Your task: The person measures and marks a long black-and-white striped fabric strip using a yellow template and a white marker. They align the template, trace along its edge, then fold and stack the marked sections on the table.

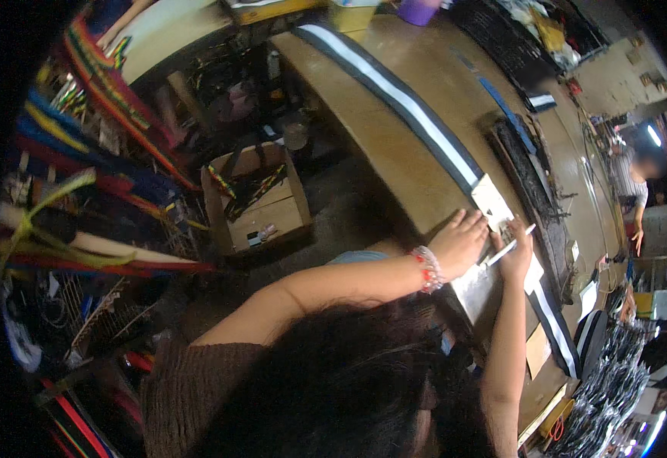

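A long black strap with a white centre stripe runs along the brown table. A pale flat piece, like a card or template, lies across it by my hands. My left hand, with a beaded bracelet at the wrist, rests flat with its fingers stretched toward the pale piece. My right hand is closed round a thin white stick, like a pen. Its tip and exactly what it touches are hard to make out. The strap continues past my right hand toward the table's near end.
Dark bundled material lies along the table beside the strap, near a blue strip. A cardboard box with patterned straps stands on the floor at left. Colourful straps hang further left. Another person is at far right.
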Available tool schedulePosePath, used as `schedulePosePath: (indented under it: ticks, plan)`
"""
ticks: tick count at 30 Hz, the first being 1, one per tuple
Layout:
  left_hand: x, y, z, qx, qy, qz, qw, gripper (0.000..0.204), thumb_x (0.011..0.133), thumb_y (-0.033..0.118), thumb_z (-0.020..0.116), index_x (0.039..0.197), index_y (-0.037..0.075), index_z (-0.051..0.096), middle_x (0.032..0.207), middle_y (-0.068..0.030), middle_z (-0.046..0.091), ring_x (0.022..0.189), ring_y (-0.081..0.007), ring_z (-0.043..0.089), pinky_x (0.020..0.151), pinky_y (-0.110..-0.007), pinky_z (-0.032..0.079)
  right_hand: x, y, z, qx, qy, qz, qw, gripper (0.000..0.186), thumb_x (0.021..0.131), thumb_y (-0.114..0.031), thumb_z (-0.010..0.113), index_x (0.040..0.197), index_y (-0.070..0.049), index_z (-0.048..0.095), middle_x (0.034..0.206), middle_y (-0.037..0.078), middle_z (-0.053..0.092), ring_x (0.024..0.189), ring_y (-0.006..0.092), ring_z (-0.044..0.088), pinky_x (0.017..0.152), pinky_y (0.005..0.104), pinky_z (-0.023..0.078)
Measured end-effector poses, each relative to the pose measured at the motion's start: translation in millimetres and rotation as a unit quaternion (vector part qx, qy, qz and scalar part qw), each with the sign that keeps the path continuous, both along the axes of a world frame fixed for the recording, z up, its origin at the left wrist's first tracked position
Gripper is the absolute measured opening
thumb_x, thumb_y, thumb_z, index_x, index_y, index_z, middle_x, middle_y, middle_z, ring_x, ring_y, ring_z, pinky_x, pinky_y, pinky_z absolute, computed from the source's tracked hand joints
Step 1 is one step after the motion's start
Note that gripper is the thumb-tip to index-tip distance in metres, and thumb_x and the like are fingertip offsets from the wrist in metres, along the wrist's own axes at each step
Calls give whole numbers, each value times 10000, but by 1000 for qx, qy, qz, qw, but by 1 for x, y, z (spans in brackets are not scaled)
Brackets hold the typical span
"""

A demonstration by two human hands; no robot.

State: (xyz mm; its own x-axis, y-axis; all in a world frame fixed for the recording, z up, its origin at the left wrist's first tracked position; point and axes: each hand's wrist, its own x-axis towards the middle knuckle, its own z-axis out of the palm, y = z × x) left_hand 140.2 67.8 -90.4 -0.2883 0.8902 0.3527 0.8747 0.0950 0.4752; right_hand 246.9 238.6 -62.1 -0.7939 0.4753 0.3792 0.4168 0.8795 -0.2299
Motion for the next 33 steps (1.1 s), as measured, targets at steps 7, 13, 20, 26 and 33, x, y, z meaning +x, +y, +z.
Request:
schedulePosePath:
  ticks: [7,13,20,26,33]
  plan:
    - [1,5,-17,43,-25,31,998,444,927,192,351,1250,-66,514,1396,-197,443,1344,-312,361,1150,-442,212,1,-3,-3,-12,-13,-7,1000,469,770,-312,752,1142,-86,576,1187,154,606,1052,344,567,918,407,437]
    - [4,7,-19,132,-64,50,988,395,893,164,402,1121,-94,597,1267,-229,548,1259,-334,464,1108,-451,289,4,-4,-5,21,-11,-1,1000,485,792,-305,728,1190,-88,556,1235,157,593,1133,343,563,953,399,436]
    - [-7,0,-13,65,-37,-10,997,489,887,191,453,1293,-83,448,1450,-207,353,1385,-317,281,1146,-459,205,10,7,-7,-83,12,-10,996,488,645,-232,834,1066,-89,634,1300,157,553,1188,324,521,1008,420,395]
    - [-26,-3,17,-25,45,-95,994,591,900,273,522,1347,-83,373,1451,-207,330,1384,-338,260,1142,-477,193,11,4,-5,-109,9,-17,994,527,625,-326,838,1077,-127,653,1342,201,494,1197,372,475,1023,466,363]
    - [-40,-4,27,-49,66,-133,988,675,909,370,531,1362,-95,345,1473,-241,284,1400,-347,226,1142,-459,199,9,9,20,-62,-27,61,996,498,678,-392,789,1081,-137,645,1311,186,528,1227,369,466,1019,483,351]
